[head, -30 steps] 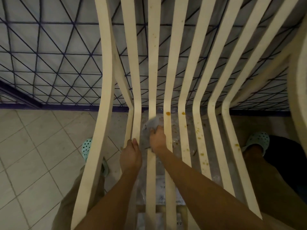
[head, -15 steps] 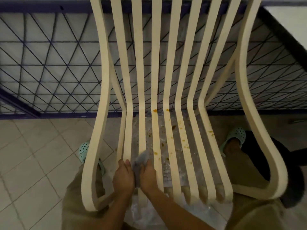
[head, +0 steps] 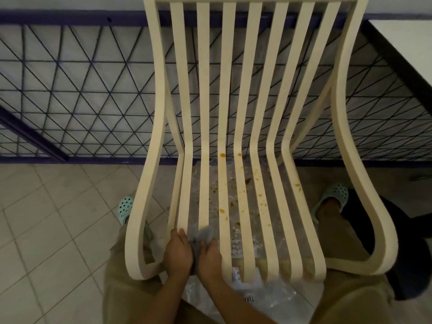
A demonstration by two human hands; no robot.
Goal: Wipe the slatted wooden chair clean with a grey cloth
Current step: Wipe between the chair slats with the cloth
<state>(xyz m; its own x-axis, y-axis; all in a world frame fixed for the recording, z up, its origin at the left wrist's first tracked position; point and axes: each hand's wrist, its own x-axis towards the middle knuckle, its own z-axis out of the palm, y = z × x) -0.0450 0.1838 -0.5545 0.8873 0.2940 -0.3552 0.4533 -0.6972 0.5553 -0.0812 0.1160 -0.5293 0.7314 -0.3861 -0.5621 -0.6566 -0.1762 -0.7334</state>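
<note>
Reaching to the front edge of the slatted wooden chair (head: 228,90), both forearms lie side by side. The left hand (head: 178,253) grips a slat, and the right hand (head: 210,258) just beside it bunches the grey cloth (head: 203,235) against the neighbouring slat. A second ago the cloth sat nearer the seat's bend.
</note>
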